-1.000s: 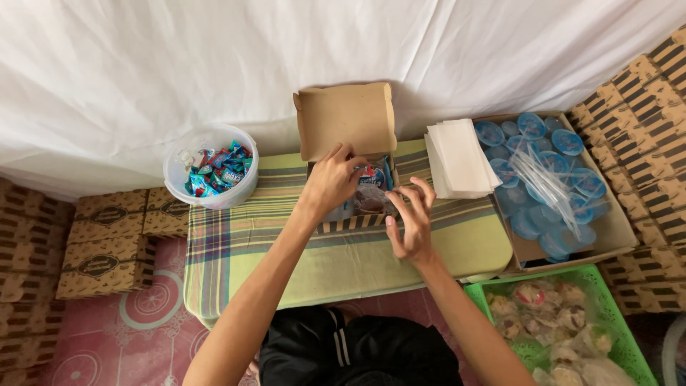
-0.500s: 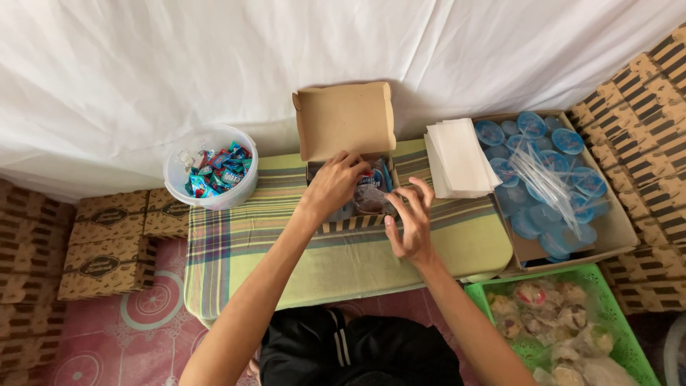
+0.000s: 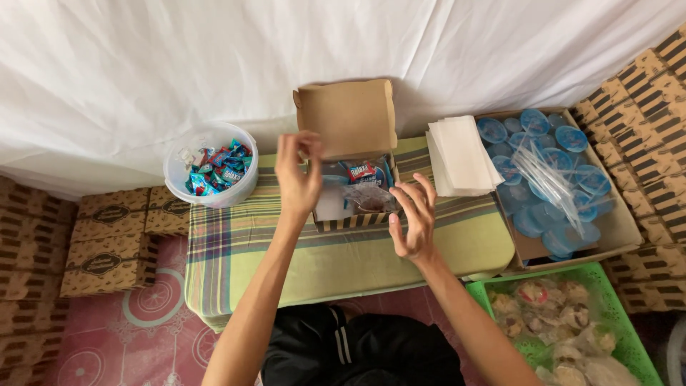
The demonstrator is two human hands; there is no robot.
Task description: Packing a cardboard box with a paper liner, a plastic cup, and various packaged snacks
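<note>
A small brown cardboard box (image 3: 355, 218) stands open on a low table with a plaid cloth (image 3: 236, 250), its lid (image 3: 348, 116) tipped back. Inside lie a wrapped candy, a clear bagged snack and a blue-lidded cup. My left hand (image 3: 298, 175) hovers at the box's left side with fingers loosely curled, holding nothing. My right hand (image 3: 414, 218) is spread open just right of the box, fingers apart and empty.
A white tub of wrapped candies (image 3: 211, 171) sits at the table's left end. A stack of white paper sheets (image 3: 461, 154) lies to the right. A carton of blue-lidded cups with clear straws (image 3: 550, 179), a green basket of bagged snacks (image 3: 564, 329) and stacked brown boxes (image 3: 107, 239) surround the table.
Both hands have come off the box contents. My left hand lifted up and to the left; my right hand drew back to the right and opened.
</note>
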